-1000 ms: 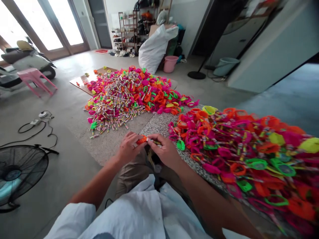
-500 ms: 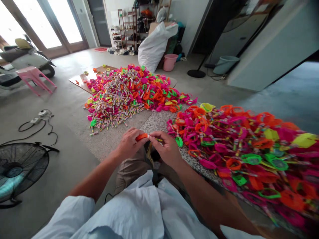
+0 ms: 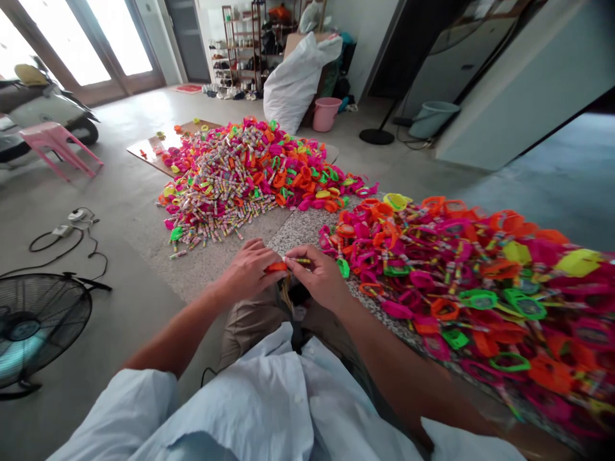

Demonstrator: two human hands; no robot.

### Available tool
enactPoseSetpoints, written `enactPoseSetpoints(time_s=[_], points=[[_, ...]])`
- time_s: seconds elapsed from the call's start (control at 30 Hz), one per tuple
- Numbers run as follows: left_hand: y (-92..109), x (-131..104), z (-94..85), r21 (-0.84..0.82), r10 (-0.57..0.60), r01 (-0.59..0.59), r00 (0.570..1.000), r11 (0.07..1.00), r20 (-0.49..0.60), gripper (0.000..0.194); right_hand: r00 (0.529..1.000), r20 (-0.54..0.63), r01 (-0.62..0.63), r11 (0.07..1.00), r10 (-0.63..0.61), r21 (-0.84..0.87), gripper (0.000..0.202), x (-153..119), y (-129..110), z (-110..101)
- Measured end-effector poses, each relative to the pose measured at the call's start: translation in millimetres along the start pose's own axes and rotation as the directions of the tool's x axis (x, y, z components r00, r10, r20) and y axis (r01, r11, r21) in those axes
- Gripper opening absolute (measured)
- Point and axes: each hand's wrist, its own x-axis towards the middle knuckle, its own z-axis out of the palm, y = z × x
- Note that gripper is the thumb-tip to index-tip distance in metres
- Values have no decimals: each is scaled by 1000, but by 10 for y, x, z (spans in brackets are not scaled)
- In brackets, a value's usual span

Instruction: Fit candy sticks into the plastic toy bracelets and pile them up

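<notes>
Over my lap, my left hand point(image 3: 250, 269) is closed round a small orange plastic piece point(image 3: 276, 266). My right hand point(image 3: 319, 274) pinches a thin striped candy tube point(image 3: 302, 260), whose inner end meets the orange piece between my fingertips. Beyond my hands, a heap of striped tubes point(image 3: 216, 192) mixed with pink, orange and green plastic pieces covers the stone tabletop point(image 3: 300, 232). To the right lies a second heap, of coloured plastic pieces with tubes attached point(image 3: 432, 269). A green piece point(image 3: 343, 267) rests just beside my right hand.
A black fan point(image 3: 36, 330) stands at the left, with cables on the floor behind it. Farther back are a pink stool point(image 3: 57, 137), a scooter, a white sack point(image 3: 293, 83), a pink bucket point(image 3: 327, 114), a grey bucket point(image 3: 432, 120) and a shoe rack point(image 3: 240, 51).
The orange piece is turned a little and more covered by my left fingers, and the tube lies flatter in my right fingers. The whole view has shifted slightly.
</notes>
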Motion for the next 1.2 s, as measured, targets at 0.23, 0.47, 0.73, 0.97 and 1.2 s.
enactPoseSetpoints(time_s=[0.23,0.47,0.73,0.97,1.2], points=[[-7,24,5,-39,-34,35,999,999,17,31,999,7,53,993,-52,-104,18,-42,64,-74],[13,72,4,-43,-36,37,999,998,35,25,993,44,120,978,-114,-169,14,-62,67,-161],[30,96,17,64,-10,5,997,998,75,22,987,116,130,978,-112,-161,13,-57,-12,-202],[37,84,80,98,-7,-1,997,995,80,21,992,123,-25,1000,24,1,18,-38,9,-221],[10,155,94,-90,28,-14,988,996,152,30,982,166,-106,991,91,86,24,-61,77,-235]])
